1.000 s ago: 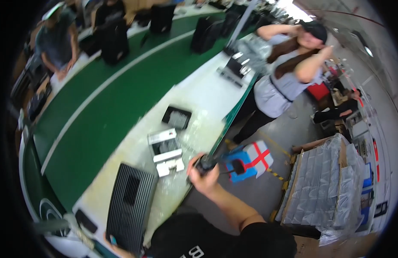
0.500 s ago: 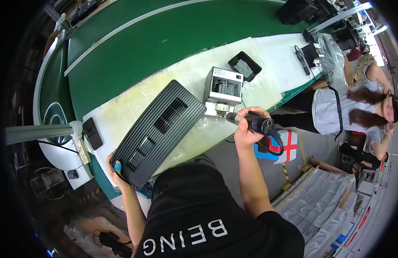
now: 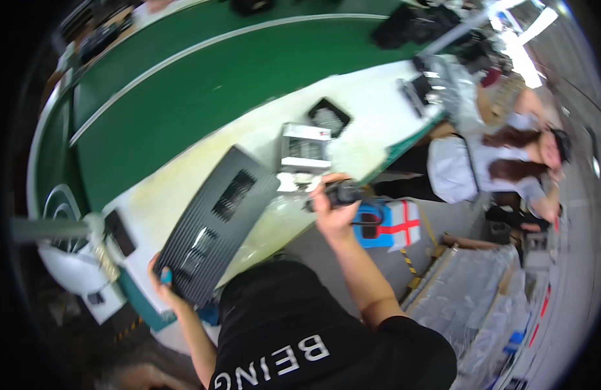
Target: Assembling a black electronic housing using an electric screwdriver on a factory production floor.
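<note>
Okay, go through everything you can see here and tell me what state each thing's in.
Ribbed panel: near end gripped in the left hand
Power tool: held in the right hand; running or off, can't tell
Black tray: uncovered, small pieces inside
White box: standing upright, contents blurred
Phone: lying flat, face dark

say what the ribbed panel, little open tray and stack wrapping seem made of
Ribbed panel: probably matte dark grey plastic, its even ridges looking moulded, though painted metal is possible. Tray: likely plastic, evenly black; blur hides its finish. Stack wrapping: apparently clear plastic film, with glossy wrinkles.
</note>
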`<state>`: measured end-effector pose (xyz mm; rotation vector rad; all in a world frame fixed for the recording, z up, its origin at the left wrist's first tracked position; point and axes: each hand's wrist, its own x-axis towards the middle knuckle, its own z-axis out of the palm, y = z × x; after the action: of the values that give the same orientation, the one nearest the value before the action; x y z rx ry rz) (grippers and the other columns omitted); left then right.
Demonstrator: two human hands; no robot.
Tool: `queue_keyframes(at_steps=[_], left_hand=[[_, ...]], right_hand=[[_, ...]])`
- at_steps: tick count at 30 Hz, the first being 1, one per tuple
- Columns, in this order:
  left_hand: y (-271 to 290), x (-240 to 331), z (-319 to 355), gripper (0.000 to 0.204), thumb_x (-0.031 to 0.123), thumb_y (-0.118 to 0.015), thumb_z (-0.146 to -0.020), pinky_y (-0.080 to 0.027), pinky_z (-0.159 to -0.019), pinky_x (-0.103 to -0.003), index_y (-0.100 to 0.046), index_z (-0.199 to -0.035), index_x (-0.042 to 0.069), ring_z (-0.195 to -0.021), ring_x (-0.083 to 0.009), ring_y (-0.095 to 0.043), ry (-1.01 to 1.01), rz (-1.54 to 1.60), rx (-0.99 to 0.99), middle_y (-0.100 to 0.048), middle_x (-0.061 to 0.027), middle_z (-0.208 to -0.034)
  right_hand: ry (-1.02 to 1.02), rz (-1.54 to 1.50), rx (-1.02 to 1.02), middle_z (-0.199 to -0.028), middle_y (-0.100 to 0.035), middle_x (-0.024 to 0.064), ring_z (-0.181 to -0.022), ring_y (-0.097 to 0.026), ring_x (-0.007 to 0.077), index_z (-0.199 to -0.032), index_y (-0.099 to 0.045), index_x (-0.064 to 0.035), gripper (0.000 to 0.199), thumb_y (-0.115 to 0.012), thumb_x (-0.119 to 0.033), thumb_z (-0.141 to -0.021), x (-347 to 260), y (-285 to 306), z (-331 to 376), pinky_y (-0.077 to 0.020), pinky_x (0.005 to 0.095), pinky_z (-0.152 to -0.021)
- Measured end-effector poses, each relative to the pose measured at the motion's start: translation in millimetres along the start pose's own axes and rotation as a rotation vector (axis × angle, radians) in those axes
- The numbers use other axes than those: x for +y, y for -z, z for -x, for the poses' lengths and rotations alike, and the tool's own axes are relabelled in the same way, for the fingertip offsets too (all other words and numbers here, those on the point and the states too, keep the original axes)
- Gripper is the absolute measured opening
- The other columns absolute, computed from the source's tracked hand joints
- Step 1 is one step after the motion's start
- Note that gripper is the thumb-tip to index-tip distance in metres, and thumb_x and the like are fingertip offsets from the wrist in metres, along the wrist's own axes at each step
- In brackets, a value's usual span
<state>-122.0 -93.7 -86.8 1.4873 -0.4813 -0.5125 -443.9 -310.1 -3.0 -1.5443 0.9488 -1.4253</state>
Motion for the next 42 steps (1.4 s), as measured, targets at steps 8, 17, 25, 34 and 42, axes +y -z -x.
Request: queue_keyframes(at_steps=[8, 17, 25, 34, 42], left_hand=[[8.4, 1.1, -0.8, 0.044, 0.028, -0.059, -0.091, -0.036, -0.102, -0.039, -0.053, -0.119, -0.005, -0.111, -0.0284, -0.05, -0.084, -0.307, 0.031, -0.056, -0.0155, -0.12], [11.8, -12.1, -3.1, 0.042, 0.028, -0.054, -0.091, -0.038, -0.098, -0.038, -0.054, -0.119, -0.004, -0.106, -0.0275, -0.052, -0.117, -0.15, 0.004, -0.057, -0.016, -0.115], [-2.8, -0.7, 6.0, 0.038, 0.014, -0.06, -0.08, -0.041, -0.099, -0.036, -0.058, -0.115, -0.002, -0.111, -0.0245, -0.055, 0.044, 0.06, 0.082, -0.06, -0.0124, -0.115], [-13.5, 26.4, 6.0, 0.034, -0.007, -0.061, -0.074, -0.046, -0.084, -0.024, -0.061, -0.107, -0.001, -0.099, -0.0137, -0.058, 0.158, 0.309, 0.062, -0.059, -0.0082, -0.111], [-6.1, 15.7, 6.5, 0.036, -0.002, -0.068, -0.072, -0.041, -0.093, -0.029, -0.062, -0.107, 0.001, -0.104, -0.0184, -0.055, 0.085, 0.355, 0.025, -0.059, -0.0083, -0.109]], right_hand=[[0.219, -0.165, -0.154, -0.105, -0.055, 0.0168, -0.071, -0.06, 0.0149, -0.118, -0.039, 0.0069, 0.043, -0.062, 0.0, -0.082, -104.3, -39.8, -25.9, -0.0508, 0.0274, -0.064], [0.393, -0.357, -0.257, -0.096, -0.057, 0.011, -0.069, -0.055, 0.0119, -0.117, -0.047, 0.0033, 0.049, -0.069, -0.002, -0.074, -153.9, -157.0, -20.9, -0.0457, 0.0257, -0.061], [-0.442, -0.443, -0.703, -0.081, -0.061, 0.0049, -0.066, -0.059, 0.0122, -0.101, -0.058, -0.0001, 0.041, -0.081, -0.023, -0.074, -196.8, -156.9, -35.9, -0.0507, 0.0246, -0.06], [0.481, -0.318, -0.329, -0.109, -0.055, 0.012, -0.053, -0.054, 0.0185, -0.137, -0.024, -0.0038, 0.065, -0.047, -0.046, -0.093, -156.0, -207.5, -7.8, -0.0498, 0.0314, -0.044], [0.481, -0.282, -0.612, -0.113, -0.051, 0.0145, -0.053, -0.055, 0.0201, -0.139, -0.019, -0.0055, 0.067, -0.045, -0.048, -0.095, -158.8, -261.5, 22.1, -0.0536, 0.0346, -0.047]])
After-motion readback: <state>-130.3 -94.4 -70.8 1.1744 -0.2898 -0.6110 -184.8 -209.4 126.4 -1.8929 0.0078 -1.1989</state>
